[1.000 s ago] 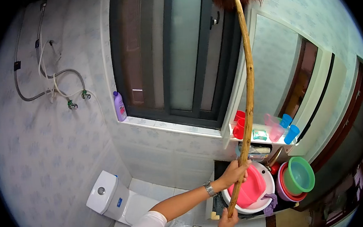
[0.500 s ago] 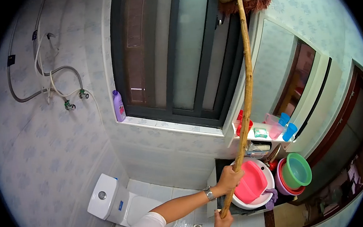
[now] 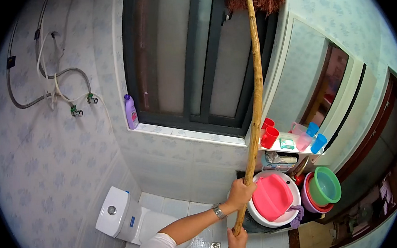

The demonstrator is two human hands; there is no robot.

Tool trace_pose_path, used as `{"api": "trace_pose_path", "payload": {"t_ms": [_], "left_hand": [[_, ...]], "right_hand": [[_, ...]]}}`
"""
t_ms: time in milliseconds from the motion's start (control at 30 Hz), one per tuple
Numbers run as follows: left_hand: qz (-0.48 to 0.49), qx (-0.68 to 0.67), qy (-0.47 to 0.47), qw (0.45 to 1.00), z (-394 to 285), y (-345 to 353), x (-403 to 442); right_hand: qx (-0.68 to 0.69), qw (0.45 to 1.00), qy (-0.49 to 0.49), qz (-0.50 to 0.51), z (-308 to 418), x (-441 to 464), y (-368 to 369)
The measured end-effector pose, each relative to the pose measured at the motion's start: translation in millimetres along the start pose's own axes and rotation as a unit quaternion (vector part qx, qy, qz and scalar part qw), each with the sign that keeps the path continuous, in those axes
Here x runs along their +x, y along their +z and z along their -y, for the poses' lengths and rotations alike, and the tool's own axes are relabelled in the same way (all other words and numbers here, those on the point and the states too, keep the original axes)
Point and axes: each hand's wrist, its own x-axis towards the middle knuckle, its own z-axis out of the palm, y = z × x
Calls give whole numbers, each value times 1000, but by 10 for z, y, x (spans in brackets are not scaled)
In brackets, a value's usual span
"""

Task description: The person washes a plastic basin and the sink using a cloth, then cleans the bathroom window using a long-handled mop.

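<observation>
A long-handled broom (image 3: 255, 84) with a crooked wooden handle runs from the lower middle up to the top of the view. Its wooden head with reddish bristles (image 3: 257, 2) is raised against the upper right part of a dark-framed sliding window (image 3: 199, 69), beside the window's latch (image 3: 226, 17). My left hand (image 3: 241, 195), with a watch on the wrist, is wrapped round the handle near the sink. Lower down, my right hand (image 3: 237, 240) grips the handle near its bottom end.
A sink (image 3: 254, 211) holds a pink basin (image 3: 272, 197); stacked basins (image 3: 325, 184) stand beside it. Cups (image 3: 270, 138) line the shelf under a mirror (image 3: 295, 77). A purple bottle (image 3: 131, 112) stands on the sill. At lower left is a toilet (image 3: 115, 211); hoses (image 3: 46, 83) hang on the wall.
The broom head and handle have shifted left, with both hands moving left and slightly down or up along with it. The window sash with the latch has slid left in its frame.
</observation>
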Motion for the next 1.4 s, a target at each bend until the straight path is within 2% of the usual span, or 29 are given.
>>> {"api": "trace_pose_path", "payload": {"t_ms": [100, 400, 533, 600, 667, 700, 767, 800, 833, 933, 1000, 1067, 1100, 1167, 1200, 1267, 1400], "left_hand": [[-5, 5, 9, 1000, 123, -80, 42], [-24, 12, -9, 1000, 49, -247, 74], [-12, 43, -3, 999, 95, -255, 33], [-16, 43, 15, 999, 114, -228, -33], [-20, 63, 48, 997, 40, -240, -104], [-23, 63, 55, 996, -53, -255, -118], [-92, 106, 121, 983, -228, -279, -113], [-103, 95, 139, 980, -270, -310, -42], [-102, 99, 144, 979, -318, -351, 15], [-119, 78, 136, 980, -630, -529, 251], [-144, 61, 167, 973, -904, -605, 466], [-164, 112, 223, 954, -1034, -825, 874], [-150, 87, 186, 967, -1338, -890, 889], [-118, 103, 229, 961, -1578, -1110, 1109], [-106, 119, 248, 956, -1684, -1172, 1157], [-105, 56, 232, 965, -1849, -1227, 1228], [-144, 31, 191, 970, -2191, -1389, 1488]], "right_hand": [[-12, 1000, -15, 8, 156, 19, 7], [31, 997, -58, 28, -21, 66, 147], [47, 999, -19, 9, -282, -23, 181], [30, 993, -115, -17, -382, -28, 196], [5, 994, -105, -1, 46, -77, 108], [-22, 996, -89, 11, 196, -80, 80], [-33, 994, -98, 33, 153, 42, 87], [-9, 996, -59, 69, 164, 110, 106], [16, 994, -19, 106, 193, 167, 134], [20, 991, -42, 127, 799, 339, 104], [52, 992, -58, 99, 947, 420, 146], [64, 993, -62, 77, 1045, 437, 127], [66, 993, -63, 74, 954, 425, 136], [23, 986, -150, 69, 685, 451, 238], [25, 986, -148, 67, 638, 506, 304], [109, 984, -127, 66, 527, 632, 478], [84, 986, -61, 134, 745, 1044, 749]]}}
